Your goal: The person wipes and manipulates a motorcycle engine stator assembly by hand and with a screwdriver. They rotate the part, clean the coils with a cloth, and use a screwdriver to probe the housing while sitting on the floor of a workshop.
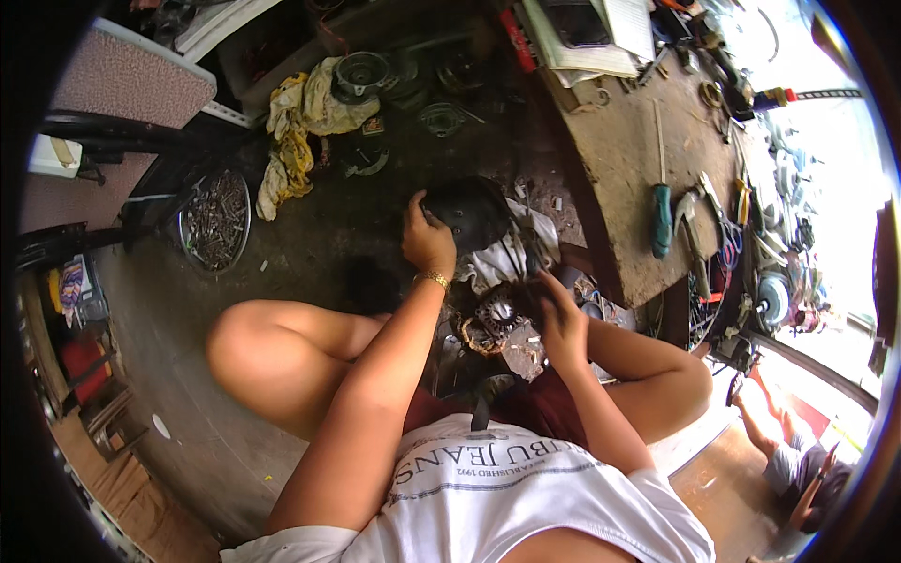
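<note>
My left hand, with a gold bracelet at the wrist, grips the near left edge of a black rounded cover with small round marks on it. My right hand is closed around something dark that I cannot make out, beside thin dark cords or straps running down from the cover. Between my knees lies a round slotted metal motor part with a pale centre. A brownish ring of wound wire rests against it. A white cloth is bunched beneath the cover.
A wooden bench at right carries a green-handled screwdriver, pliers and papers. A metal bowl of small parts stands at left. Ahead lie a yellow-stained rag and a round metal housing. Another person is at lower right.
</note>
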Tool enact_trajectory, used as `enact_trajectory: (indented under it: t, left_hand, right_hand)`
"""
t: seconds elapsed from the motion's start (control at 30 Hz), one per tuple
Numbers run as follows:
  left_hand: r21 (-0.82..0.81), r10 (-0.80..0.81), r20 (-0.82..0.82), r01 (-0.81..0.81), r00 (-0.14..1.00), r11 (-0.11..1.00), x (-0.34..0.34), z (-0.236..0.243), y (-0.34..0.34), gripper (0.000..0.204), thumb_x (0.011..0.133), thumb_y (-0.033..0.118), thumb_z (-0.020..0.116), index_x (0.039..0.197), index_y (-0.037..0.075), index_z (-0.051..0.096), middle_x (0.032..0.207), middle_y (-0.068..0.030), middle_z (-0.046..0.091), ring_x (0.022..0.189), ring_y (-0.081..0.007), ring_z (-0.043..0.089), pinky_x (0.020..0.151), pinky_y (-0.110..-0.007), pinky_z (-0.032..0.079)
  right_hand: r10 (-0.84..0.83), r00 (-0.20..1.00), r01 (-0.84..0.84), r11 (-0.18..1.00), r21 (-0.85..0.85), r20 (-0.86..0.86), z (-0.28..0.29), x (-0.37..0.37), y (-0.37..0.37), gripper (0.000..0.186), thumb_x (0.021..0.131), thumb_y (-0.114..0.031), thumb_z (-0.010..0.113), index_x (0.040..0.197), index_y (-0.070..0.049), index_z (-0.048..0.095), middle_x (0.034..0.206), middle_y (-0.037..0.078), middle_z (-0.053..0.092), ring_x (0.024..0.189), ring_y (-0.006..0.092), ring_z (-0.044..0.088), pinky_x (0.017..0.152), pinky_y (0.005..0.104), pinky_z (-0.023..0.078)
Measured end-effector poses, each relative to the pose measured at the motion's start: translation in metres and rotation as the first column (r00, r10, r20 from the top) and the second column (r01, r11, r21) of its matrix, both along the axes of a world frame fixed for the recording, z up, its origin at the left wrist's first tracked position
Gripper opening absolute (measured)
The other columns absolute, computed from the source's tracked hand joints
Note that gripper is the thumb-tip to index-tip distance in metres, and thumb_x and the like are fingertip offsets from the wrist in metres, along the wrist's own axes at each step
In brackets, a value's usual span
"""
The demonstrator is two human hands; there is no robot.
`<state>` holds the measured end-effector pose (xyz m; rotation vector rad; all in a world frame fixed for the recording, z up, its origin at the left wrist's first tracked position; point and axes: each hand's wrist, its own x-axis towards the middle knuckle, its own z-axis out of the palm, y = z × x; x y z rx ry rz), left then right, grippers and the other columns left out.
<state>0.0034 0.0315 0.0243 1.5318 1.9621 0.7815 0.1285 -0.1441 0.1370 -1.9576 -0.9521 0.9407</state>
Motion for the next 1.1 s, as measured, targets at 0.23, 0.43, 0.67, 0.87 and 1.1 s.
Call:
enact_trajectory:
  t: [0.23,0.43,0.67,0.87,1.1]
  left_hand:
    - [-0.064,-0.008,-0.027,0.007,1.0,0.998,0.017,0.005,0.018,0.035,0.086,0.009,0.051,0.118,0.019,0.057,0.107,-0.0142,0.065,0.094,-0.038,0.063,0.076,-0.047,0.051]
    - [-0.18,-0.038,-0.068,0.025,0.997,0.983,-0.007,0.013,0.032,0.034,0.086,0.012,0.052,0.119,0.02,0.058,0.102,-0.0144,0.067,0.093,-0.0371,0.064,0.076,-0.047,0.05]
    - [-0.126,-0.056,-0.103,0.043,0.993,0.991,0.015,0.004,0.008,0.036,0.085,0.011,0.054,0.118,0.024,0.058,0.098,-0.0141,0.068,0.087,-0.0376,0.065,0.071,-0.048,0.051]
    - [-0.071,-0.092,-0.068,0.087,0.993,0.994,-0.005,0.003,0.016,0.035,0.086,0.01,0.054,0.119,0.023,0.059,0.1,-0.0149,0.067,0.088,-0.0364,0.065,0.072,-0.046,0.051]
    - [-0.09,-0.091,-0.059,0.086,0.994,0.992,0.01,0.0,0.006,0.04,0.085,0.012,0.054,0.121,0.026,0.056,0.104,-0.0106,0.067,0.09,-0.0356,0.065,0.073,-0.047,0.052]
  right_hand:
    - [-0.082,0.976,-0.001,0.926,0.377,0.204,-0.086,-0.01,0.099,0.034,0.092,-0.004,0.051,0.125,-0.007,0.057,0.111,0.019,0.064,0.102,0.0215,0.065,0.086,0.0309,0.048]
    - [0.076,0.986,-0.093,0.989,0.112,0.15,-0.013,-0.008,0.031,0.039,0.087,0.006,0.049,0.124,-0.004,0.055,0.113,0.022,0.063,0.108,0.0327,0.061,0.088,0.0335,0.047]
    - [-0.151,0.973,0.096,0.953,0.288,0.176,-0.069,-0.013,0.111,0.03,0.091,-0.005,0.05,0.121,-0.002,0.056,0.109,0.024,0.063,0.101,0.0331,0.064,0.084,0.0357,0.048]
    - [-0.021,0.999,0.017,0.993,0.12,0.027,-0.021,-0.015,0.047,0.034,0.09,0.003,0.048,0.124,0.003,0.053,0.12,0.021,0.06,0.119,0.0262,0.055,0.097,0.0308,0.041]
    - [-0.185,0.981,0.168,0.96,0.223,0.053,-0.077,-0.007,0.079,0.033,0.093,-0.006,0.048,0.124,0.005,0.052,0.118,0.018,0.061,0.114,0.0239,0.055,0.097,0.0303,0.04]
